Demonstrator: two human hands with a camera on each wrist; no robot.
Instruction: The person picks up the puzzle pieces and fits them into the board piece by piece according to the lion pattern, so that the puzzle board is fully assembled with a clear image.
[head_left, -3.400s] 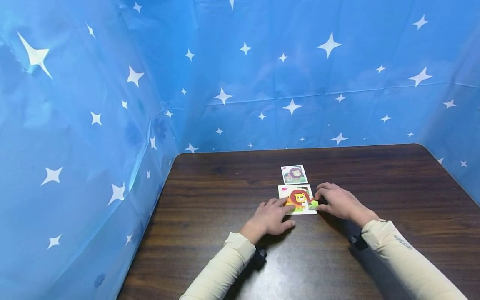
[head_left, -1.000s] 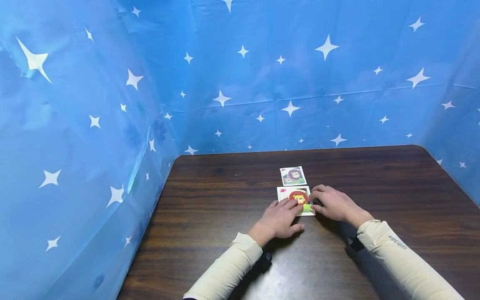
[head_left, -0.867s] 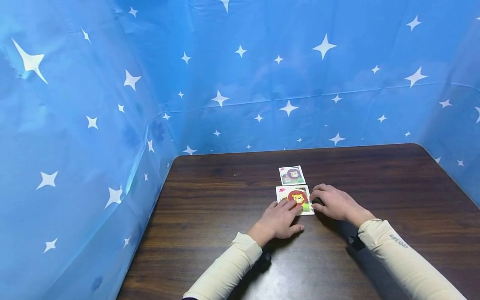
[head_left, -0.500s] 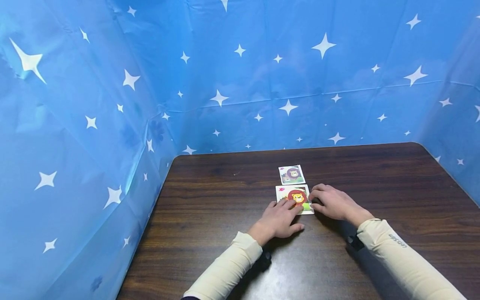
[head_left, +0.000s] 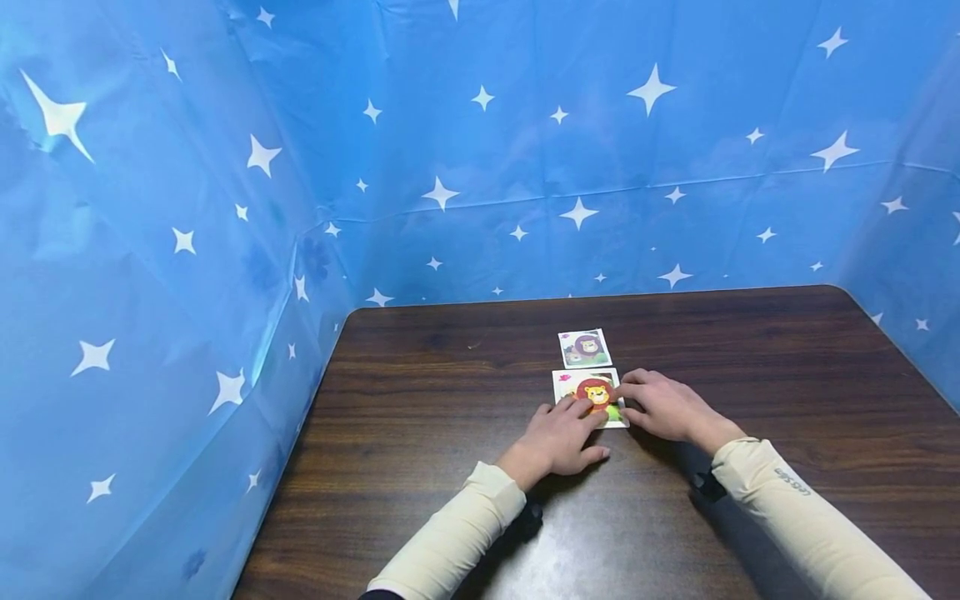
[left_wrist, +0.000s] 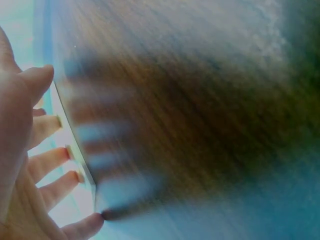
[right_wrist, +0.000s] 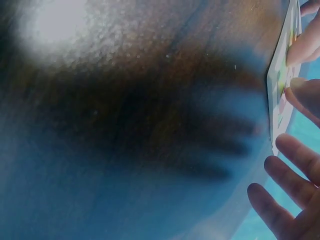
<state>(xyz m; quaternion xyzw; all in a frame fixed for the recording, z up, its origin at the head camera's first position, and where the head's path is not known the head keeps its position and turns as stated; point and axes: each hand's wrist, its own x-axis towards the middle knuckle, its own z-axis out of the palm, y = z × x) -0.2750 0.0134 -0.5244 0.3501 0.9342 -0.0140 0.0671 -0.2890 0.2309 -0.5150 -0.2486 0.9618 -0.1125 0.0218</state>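
A white-bordered lion jigsaw puzzle (head_left: 564, 385) lies on the dark wooden table, partly covered by both hands. My left hand (head_left: 558, 440) rests its spread, fairly straight fingers on the puzzle's lower part, thumb out on the near side. At the right border, my right hand (head_left: 667, 406) has its thumb and index fingertips on a green-printed puzzle piece (head_left: 615, 412) in the lower right corner. In the right wrist view the other fingers (right_wrist: 287, 182) stay off the board. Just beyond lies a smaller lion picture card (head_left: 586, 348), in paler print.
The wooden table (head_left: 420, 392) runs out to a rounded far edge. Blue cloth with white stars (head_left: 480, 150) hangs behind it and along both sides. Dark wrist cameras sit under the cream sleeves (head_left: 453, 533).
Since the oldest frame, the green piece in my right hand has moved left into the puzzle's corner. My left hand has slid right over the puzzle. Lately the right fingers have shifted slightly inward.
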